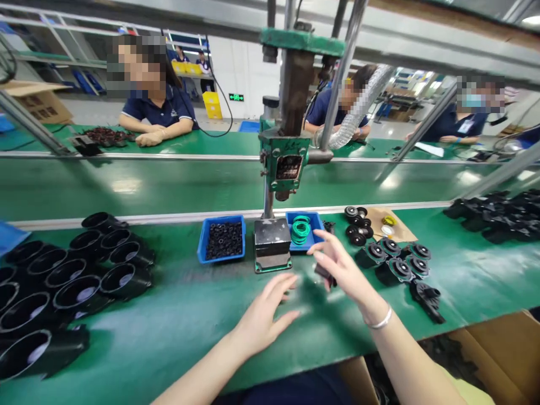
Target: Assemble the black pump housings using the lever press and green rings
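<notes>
My left hand [268, 315] hovers over the green bench top with its fingers apart and nothing in them. Just in front of it stands the black block [272, 239] at the base of the press. My right hand [337, 264] is beside the blue bin [315, 230] of green rings [300, 230], its forefinger reaching over the bin's near right corner. Its lower fingers are curled round a small dark part [324, 274], blurred and half hidden, whose kind I cannot make out. A second blue bin [201, 253] holds small black rings [225, 239].
The green press [289, 163] rises above the block. Several black cylindrical housings [84, 287] stand at left. Several capped motor-like parts [399, 269] and a black bracket-like part [426, 295] lie at right. Cardboard boxes [498, 354] sit below the front edge. Co-workers [162, 109] sit opposite.
</notes>
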The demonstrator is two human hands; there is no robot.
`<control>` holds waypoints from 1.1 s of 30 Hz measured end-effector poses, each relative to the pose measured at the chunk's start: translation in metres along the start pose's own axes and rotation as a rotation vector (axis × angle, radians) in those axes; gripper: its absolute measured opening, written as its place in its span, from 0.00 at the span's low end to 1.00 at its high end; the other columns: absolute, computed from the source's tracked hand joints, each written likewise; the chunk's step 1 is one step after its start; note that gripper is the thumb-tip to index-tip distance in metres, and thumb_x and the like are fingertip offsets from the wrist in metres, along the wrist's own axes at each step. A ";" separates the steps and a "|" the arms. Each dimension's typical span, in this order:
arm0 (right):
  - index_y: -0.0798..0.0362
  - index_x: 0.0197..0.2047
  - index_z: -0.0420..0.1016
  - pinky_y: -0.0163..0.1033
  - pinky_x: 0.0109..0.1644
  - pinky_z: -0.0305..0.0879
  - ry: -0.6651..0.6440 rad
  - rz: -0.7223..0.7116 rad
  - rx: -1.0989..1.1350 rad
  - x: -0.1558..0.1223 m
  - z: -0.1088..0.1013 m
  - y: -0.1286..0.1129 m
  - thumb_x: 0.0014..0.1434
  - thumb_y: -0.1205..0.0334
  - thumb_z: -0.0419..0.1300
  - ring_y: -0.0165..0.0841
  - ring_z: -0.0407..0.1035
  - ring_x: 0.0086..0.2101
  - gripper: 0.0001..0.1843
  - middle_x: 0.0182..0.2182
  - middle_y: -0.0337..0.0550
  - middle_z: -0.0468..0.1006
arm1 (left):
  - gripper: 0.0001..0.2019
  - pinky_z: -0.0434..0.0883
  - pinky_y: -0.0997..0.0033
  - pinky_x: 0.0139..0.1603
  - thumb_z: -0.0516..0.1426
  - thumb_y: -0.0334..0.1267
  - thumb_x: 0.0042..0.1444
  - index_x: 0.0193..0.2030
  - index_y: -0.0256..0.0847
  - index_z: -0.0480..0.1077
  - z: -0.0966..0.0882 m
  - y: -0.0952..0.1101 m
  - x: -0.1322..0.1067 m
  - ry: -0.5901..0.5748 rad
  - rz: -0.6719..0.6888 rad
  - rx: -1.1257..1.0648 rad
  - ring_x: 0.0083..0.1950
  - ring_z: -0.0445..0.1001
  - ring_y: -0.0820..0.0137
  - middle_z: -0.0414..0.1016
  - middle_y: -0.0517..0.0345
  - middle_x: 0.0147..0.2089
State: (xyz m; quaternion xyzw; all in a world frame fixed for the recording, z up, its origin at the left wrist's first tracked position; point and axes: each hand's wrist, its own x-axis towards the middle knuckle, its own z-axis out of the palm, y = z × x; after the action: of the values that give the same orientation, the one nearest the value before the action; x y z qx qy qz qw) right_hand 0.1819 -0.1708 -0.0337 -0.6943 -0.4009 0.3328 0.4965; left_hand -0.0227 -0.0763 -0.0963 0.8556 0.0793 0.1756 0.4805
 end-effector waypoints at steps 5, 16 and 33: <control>0.42 0.63 0.54 0.27 0.14 0.56 -0.373 0.209 0.376 -0.012 0.061 0.002 0.62 0.39 0.49 0.19 0.61 0.20 0.30 0.44 0.42 0.65 | 0.10 0.72 0.64 0.52 0.54 0.37 0.64 0.51 0.43 0.68 -0.013 0.011 0.003 0.044 0.034 0.041 0.49 0.72 0.66 0.73 0.52 0.49; 0.51 0.46 0.60 0.28 0.43 0.63 -0.425 -0.180 0.081 -0.001 0.074 0.021 0.57 0.66 0.57 0.23 0.61 0.36 0.13 0.37 0.38 0.62 | 0.07 0.72 0.73 0.40 0.55 0.36 0.63 0.46 0.40 0.70 -0.045 -0.004 -0.029 0.289 -0.103 0.152 0.35 0.73 0.72 0.71 0.56 0.38; 0.52 0.38 0.55 0.25 0.40 0.59 -0.471 -0.004 0.392 0.011 0.095 0.066 0.51 0.72 0.58 0.22 0.60 0.37 0.15 0.37 0.37 0.59 | 0.11 0.72 0.64 0.51 0.52 0.37 0.64 0.49 0.37 0.72 -0.102 -0.031 0.008 0.355 -0.147 0.680 0.48 0.76 0.64 0.78 0.48 0.46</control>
State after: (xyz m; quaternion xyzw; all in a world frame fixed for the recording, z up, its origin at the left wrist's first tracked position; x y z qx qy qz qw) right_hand 0.1206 -0.1328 -0.1245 -0.4879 -0.4347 0.5546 0.5152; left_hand -0.0529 0.0231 -0.0721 0.9143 0.2761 0.2497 0.1594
